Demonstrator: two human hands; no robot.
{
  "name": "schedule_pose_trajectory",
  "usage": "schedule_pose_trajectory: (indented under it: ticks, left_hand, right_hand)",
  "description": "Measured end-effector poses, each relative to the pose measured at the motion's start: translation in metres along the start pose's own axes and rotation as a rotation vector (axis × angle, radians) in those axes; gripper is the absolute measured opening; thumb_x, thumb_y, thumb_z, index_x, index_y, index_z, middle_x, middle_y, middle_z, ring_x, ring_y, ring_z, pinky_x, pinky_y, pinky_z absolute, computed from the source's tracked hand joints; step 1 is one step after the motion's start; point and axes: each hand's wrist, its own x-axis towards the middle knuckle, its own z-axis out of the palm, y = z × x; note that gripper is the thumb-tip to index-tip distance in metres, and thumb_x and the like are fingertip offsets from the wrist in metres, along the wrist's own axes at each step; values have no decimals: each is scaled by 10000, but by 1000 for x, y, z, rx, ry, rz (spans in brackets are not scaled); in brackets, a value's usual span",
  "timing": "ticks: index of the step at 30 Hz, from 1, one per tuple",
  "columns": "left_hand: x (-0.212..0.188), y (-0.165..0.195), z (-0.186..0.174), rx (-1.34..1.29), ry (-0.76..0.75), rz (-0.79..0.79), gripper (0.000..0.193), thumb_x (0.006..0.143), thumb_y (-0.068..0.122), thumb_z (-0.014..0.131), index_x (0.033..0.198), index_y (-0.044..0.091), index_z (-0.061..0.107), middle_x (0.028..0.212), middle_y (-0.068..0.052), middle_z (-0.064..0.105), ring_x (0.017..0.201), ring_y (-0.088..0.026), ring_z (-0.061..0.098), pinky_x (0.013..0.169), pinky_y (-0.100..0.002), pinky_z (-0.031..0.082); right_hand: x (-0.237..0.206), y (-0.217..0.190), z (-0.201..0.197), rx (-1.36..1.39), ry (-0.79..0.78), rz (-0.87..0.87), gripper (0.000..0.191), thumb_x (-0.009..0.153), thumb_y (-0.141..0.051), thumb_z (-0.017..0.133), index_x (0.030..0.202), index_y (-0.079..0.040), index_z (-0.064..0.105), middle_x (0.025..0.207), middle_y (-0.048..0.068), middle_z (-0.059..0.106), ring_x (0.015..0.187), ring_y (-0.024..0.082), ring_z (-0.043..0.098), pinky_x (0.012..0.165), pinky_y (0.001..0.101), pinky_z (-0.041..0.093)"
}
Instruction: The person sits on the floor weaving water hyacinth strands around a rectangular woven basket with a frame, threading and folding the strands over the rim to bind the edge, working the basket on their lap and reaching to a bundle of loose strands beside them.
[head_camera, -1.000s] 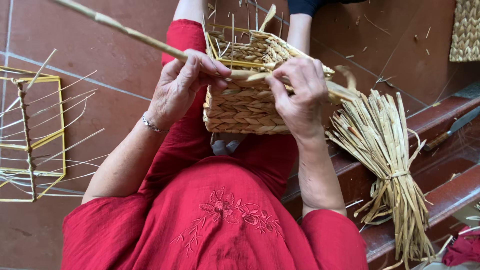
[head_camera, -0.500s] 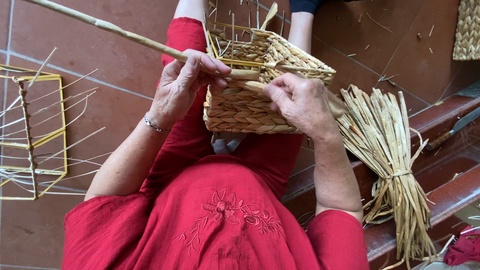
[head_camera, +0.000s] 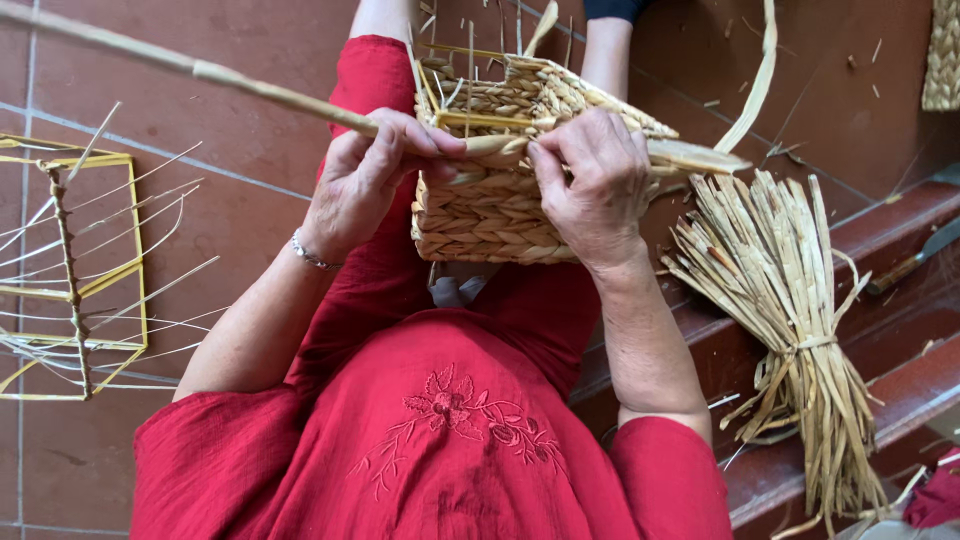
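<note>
Straw bundle (head_camera: 790, 330) lies right of basket (head_camera: 500, 200); wire frame (head_camera: 70, 270) left.

The rectangular basket (head_camera: 500, 200) is rough plaited straw, matt tan; beside it, the tied bundle of dry flat reeds (head_camera: 790, 330) looks papery; smooth matt reddish floor tiles (head_camera: 200, 110).

You sit at a home basket-weaving spot on reddish-brown tiled steps (head_camera: 880, 250), where a tied bundle of dried straw-coloured reeds (head_camera: 790, 300), a bare yellow wire basket frame (head_camera: 70, 270), a half-woven rectangular straw basket (head_camera: 490, 200) and scattered straw scraps mark an informal craft workplace.
</note>
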Motion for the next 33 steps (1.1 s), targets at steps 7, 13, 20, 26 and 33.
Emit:
schedule_pose_trajectory:
  ticks: [7, 13, 20, 26, 33]
  left_hand:
    - [-4, 48, 10, 910, -437, 361, 223, 1021, 106, 598, 1219, 35, 672, 1332, -140, 690, 1186, -303, 689, 1041, -410, 554]
    - [33, 88, -20, -245, 229, -506, 284, 951, 58, 628, 1229, 100, 671, 1259, 62, 677, 1231, -114, 635, 1068, -338, 611]
    - [175, 19, -38, 1139, -493, -547, 249, 962, 148, 625, 1188, 115, 725, 1063, 9, 726, 980, -117, 654, 867, -325, 586]
    - [209, -41, 24, 1164, -1104, -801, 254, 971, 226, 623, 1153, 127, 771, 895, -37, 767, 765, -119, 671, 695, -314, 565]
    - [196, -43, 12, 584, -1117, -837, 315, 963, 162, 611, 1235, 67, 738, 921, -1, 754, 792, -59, 639, 692, -247, 538]
  right_hand:
    - [5, 4, -5, -16, 3, 55, 351, 837, -191, 919, 1062, -122, 659, 1049, 51, 662, 1042, 264, 558, 928, 409, 439]
    - [6, 15, -3, 160, -107, 114, 312, 821, -106, 860, 1067, -123, 668, 1013, 20, 705, 1016, 218, 643, 979, 431, 430]
    - [3, 10, 10, 70, 5, 180, 405, 781, -156, 926, 1013, -89, 601, 961, 73, 647, 957, 276, 635, 862, 447, 472]
    - [5, 16, 3, 83, -19, 201, 438, 759, -137, 902, 980, -78, 529, 930, 97, 581, 920, 303, 614, 815, 451, 492]
    - [10, 21, 3, 70, -80, 242, 409, 749, -103, 864, 970, -83, 520, 924, 84, 582, 898, 289, 614, 772, 449, 487]
